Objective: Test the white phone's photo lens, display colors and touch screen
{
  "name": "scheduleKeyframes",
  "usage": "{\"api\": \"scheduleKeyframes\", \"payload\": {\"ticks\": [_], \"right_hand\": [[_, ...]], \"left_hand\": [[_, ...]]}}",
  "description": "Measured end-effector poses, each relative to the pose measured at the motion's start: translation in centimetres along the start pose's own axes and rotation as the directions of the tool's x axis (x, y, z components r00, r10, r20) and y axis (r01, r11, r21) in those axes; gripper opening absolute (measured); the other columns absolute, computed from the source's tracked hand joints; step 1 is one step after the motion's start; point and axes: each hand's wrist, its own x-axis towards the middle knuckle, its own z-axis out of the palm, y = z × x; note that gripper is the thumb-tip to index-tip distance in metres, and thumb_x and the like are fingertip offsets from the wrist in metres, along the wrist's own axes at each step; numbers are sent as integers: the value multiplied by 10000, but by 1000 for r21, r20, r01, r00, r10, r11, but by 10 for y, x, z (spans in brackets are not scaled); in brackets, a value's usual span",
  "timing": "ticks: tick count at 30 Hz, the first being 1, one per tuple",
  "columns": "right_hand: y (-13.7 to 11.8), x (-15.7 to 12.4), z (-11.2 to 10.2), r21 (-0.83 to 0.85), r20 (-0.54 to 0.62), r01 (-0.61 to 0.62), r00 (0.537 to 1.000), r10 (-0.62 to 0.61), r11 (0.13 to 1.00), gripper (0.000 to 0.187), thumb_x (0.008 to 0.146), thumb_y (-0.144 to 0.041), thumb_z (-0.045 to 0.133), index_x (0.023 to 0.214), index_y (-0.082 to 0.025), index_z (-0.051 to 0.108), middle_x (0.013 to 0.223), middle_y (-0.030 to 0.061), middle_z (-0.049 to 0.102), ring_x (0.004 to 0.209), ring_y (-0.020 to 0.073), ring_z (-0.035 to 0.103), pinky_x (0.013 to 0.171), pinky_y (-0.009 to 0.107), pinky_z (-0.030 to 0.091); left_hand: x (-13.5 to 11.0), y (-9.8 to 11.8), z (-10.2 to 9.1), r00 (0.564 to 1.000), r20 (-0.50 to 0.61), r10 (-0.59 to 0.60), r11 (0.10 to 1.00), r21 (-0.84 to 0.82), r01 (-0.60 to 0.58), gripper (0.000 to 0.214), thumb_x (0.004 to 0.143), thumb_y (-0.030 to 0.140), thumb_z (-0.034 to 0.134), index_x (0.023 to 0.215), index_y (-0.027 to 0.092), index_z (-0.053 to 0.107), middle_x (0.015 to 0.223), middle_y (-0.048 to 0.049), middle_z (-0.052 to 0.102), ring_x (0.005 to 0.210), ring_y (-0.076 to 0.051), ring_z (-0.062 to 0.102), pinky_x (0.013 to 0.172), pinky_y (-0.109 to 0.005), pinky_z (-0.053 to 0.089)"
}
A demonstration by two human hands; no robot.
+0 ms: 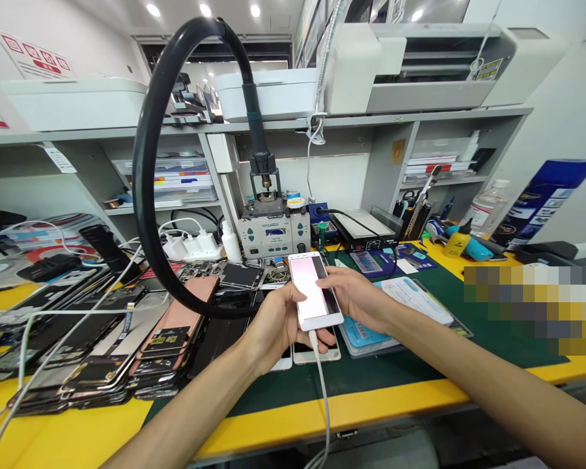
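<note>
A white smartphone (308, 290) is held up over the bench, its screen lit white and pink with a dark band down the right side. My left hand (278, 319) grips it from the left, thumb over the screen and fingers behind. My right hand (356, 293) closes on its right edge, thumb on the glass. A white charging cable (321, 384) is plugged into the phone's lower end and hangs past the bench edge. Beneath my hands another white-edged phone (334, 354) lies on the green mat (273, 394).
Stacks of phone screens and parts (176, 326) fill the left. A hot-air station (271, 234) with a looping black hose (144, 163) stands behind. Clear packets (410, 303) lie at right; a bottle (486, 208) and a blue can (542, 202) stand further back.
</note>
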Motion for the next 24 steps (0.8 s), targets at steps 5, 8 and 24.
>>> {"api": "scheduleKeyframes", "payload": {"ticks": [5, 8, 24], "right_hand": [[0, -1, 1, -85, -32, -21, 999, 18, 996, 431, 813, -157, 641, 1238, -138, 569, 1000, 124, 728, 831, 229, 683, 624, 287, 524], [-1, 0, 1, -25, -17, -17, 1000, 16, 1000, 458, 799, -84, 551, 1254, -131, 562, 1035, 127, 726, 830, 224, 688, 622, 292, 529], [-1, -2, 2, -88, -26, -28, 999, 25, 996, 350, 808, -107, 628, 1154, -153, 599, 951, 90, 734, 756, 179, 684, 647, 271, 543]], "left_hand": [[0, 0, -1, 1000, 12, 7, 1000, -9, -7, 386, 828, 269, 399, 1175, 103, 429, 852, -160, 698, 629, -295, 699, 565, -398, 554], [0, 0, -2, 1000, 15, 7, 1000, -6, -7, 400, 835, 271, 400, 1192, 92, 424, 869, -171, 699, 640, -297, 701, 579, -405, 559], [-1, 0, 1, 1000, -8, 0, 1000, 13, 0, 297, 847, 280, 401, 1056, 96, 505, 824, -179, 701, 628, -296, 700, 573, -395, 559]]}}
